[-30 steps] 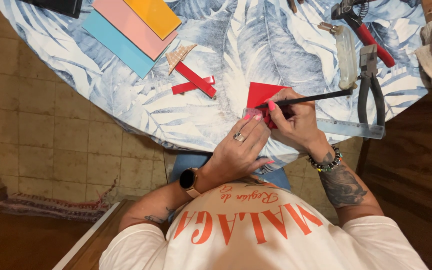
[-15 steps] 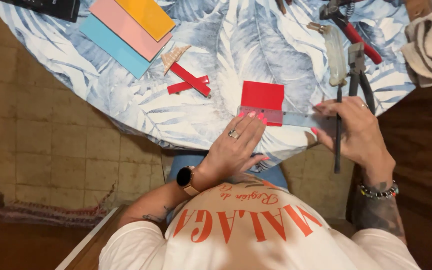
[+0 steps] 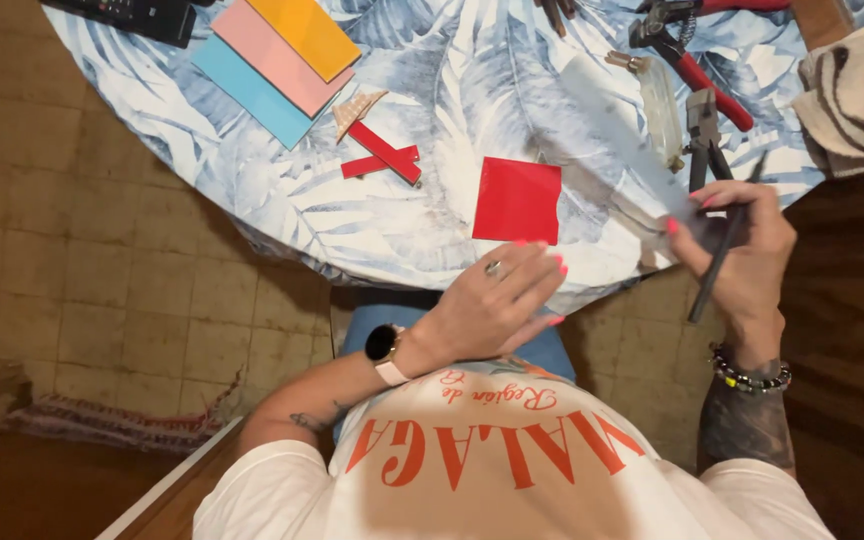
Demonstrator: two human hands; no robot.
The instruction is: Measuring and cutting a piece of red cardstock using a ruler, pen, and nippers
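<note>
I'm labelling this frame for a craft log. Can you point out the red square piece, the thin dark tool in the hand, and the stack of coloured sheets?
red square piece (image 3: 517, 200), head view, centre of its face.
thin dark tool (image 3: 707, 285), head view, lower shaft below the right hand.
stack of coloured sheets (image 3: 270, 62), head view, the pink middle sheet.

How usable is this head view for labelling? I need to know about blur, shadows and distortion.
Head view: mostly sharp; the right hand with its thin dark tool and clear ruler is slightly smeared. A soft shadow crosses the table beside the red square. The wide lens curves the table edge. The left hand is evenly lit, no glare.
</note>
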